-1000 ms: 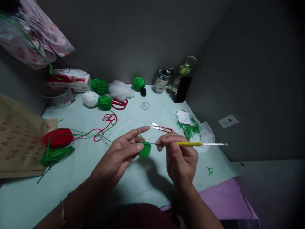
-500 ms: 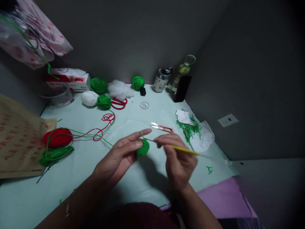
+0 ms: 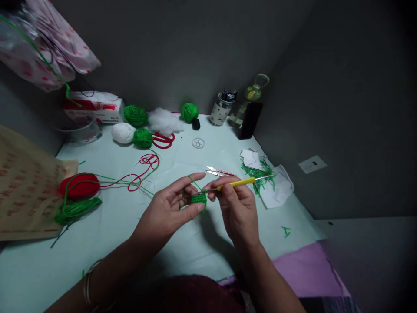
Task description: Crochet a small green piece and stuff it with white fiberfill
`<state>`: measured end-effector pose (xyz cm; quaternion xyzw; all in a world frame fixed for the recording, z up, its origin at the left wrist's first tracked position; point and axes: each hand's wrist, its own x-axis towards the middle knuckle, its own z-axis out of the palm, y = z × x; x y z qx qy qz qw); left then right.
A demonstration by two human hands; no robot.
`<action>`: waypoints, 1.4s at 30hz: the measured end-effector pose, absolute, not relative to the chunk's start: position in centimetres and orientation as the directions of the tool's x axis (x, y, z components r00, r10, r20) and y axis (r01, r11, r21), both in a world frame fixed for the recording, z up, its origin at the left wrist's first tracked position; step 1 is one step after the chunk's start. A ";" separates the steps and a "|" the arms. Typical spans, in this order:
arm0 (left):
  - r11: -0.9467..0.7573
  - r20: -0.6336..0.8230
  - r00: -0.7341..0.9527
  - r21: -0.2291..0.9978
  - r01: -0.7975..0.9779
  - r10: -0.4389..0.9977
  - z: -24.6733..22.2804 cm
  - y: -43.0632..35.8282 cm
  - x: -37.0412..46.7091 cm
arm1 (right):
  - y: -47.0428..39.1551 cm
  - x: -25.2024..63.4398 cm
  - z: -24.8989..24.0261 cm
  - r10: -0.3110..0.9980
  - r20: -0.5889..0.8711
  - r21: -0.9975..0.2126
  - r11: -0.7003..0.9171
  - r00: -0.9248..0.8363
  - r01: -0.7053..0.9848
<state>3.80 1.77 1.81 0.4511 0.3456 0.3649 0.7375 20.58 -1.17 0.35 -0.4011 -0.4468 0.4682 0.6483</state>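
My left hand (image 3: 171, 202) pinches a small green crocheted piece (image 3: 198, 199) between thumb and fingers. Green yarn runs over its raised index finger and round the other fingers. In my right hand (image 3: 240, 208) is a yellow-handled crochet hook (image 3: 239, 184), held like a pen between thumb and fingertips. The hook's metal shaft points left and meets the upper edge of the crochet piece, where a strand comes down from the index finger. Whether the tip is inside a stitch is too small to tell. Thread snips (image 3: 219, 172) lie just behind my right hand, partly covered by it.
On the left are a paper bag (image 3: 29, 187), a red yarn ball (image 3: 81, 185) and a green yarn bundle (image 3: 80, 210). Red-handled scissors (image 3: 163, 141), white stuffing (image 3: 165, 121) and yarn balls stand at the back. Green yarn scraps (image 3: 260, 174) lie right, below a phone (image 3: 250, 121) and bottle.
My left hand has turned, so the crochet piece shows edge-on and the index finger lifts the yarn. The hook has swung from slanting down to the right to slanting up, its tip now at the piece.
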 end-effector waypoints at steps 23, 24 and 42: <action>0.233 -0.153 0.371 0.955 -0.181 0.916 2.4 1.5 3.6 | -2.4 20.9 1.3 0.581 0.748 -0.203 0.659 -0.320 0.724; 0.273 -0.168 0.397 0.936 -0.224 0.902 2.3 1.6 3.5 | -2.4 20.9 1.1 0.549 0.760 -0.133 0.654 -0.347 0.745; 0.282 -0.198 0.446 0.951 -0.130 0.873 2.3 2.1 2.7 | -2.9 20.3 1.6 0.831 0.556 -0.803 0.528 0.029 0.276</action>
